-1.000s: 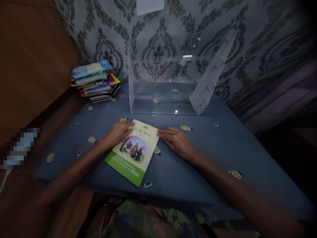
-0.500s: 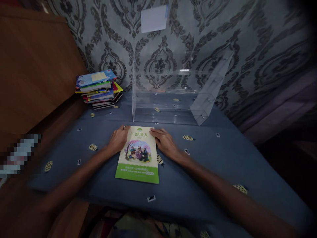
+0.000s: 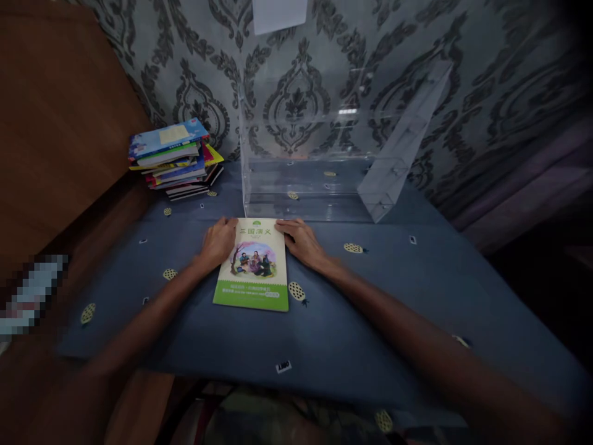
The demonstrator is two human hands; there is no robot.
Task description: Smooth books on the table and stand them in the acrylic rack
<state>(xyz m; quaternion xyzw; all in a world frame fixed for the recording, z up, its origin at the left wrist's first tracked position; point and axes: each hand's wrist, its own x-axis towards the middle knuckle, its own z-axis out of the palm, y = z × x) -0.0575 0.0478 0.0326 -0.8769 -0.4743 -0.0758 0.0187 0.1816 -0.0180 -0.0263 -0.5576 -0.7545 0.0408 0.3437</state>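
The left grip (image 3: 219,239) has its fingers bent at the upper left edge of a book (image 3: 252,266), fingertips by the top corner. The right grip (image 3: 303,241) lays its extended fingers over the book's upper right corner, with the palm just off the right edge. Whether either of the 2 pinches the book cannot be told, since the thumbs and undersides are hard to make out. The book lies flat between the 2 grips, cover up, its green lower band nearer the person than both; the cover shows a picture of 3 seated figures.

Under all this is the blue cloth-covered worktop (image 3: 352,327); 1 yellow pineapple print (image 3: 297,290) shows just nearer the person than the right grip. Beyond both grips stands a clear rack (image 3: 405,161), its front edge near the book's top. Farther off and to the left of the left grip rises an uneven stack of books (image 3: 172,162) with a blue cover on top. High beyond the grips, a white sheet (image 3: 280,13) shows against the patterned wall (image 3: 296,105).
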